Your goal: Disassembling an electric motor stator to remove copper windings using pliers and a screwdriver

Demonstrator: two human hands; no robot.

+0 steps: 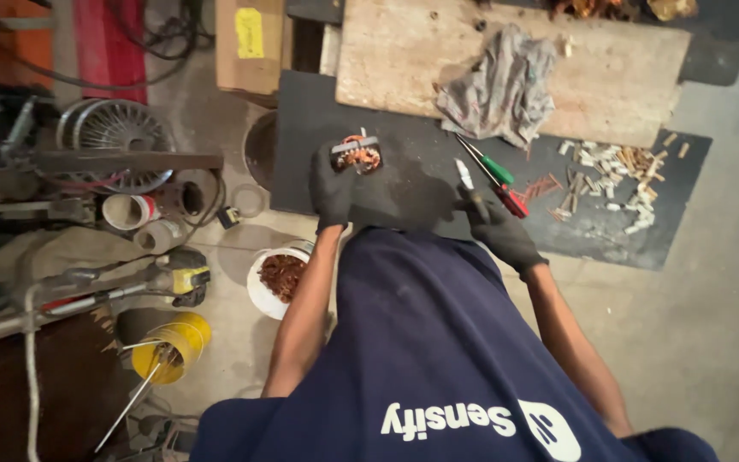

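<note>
Small motor stator (pixel 357 156), copper windings showing, held up in the gloved left hand (pixel 334 184); fingers wrapped round its lower side, pinching it above the dark mat (pixel 318 120) on the floor. Gloved right hand (pixel 502 231) closed round the handle of a slim tool (pixel 465 180), blade pointing up and away, well apart from the stator. Just beside that hand on the mat: a green-handled screwdriver (pixel 498 169) and a red-handled tool (pixel 515 203), lying crossed. Farther right, a scatter of small pale and brass-coloured pieces (pixel 613 175). Behind the mat, a wooden board (pixel 404 51) with a crumpled grey rag (pixel 502 85) on it. Near the left elbow, a white bowl (pixel 258 291) of copper scrap on the concrete floor; farther left, a yellow spool (pixel 168 346).
</note>
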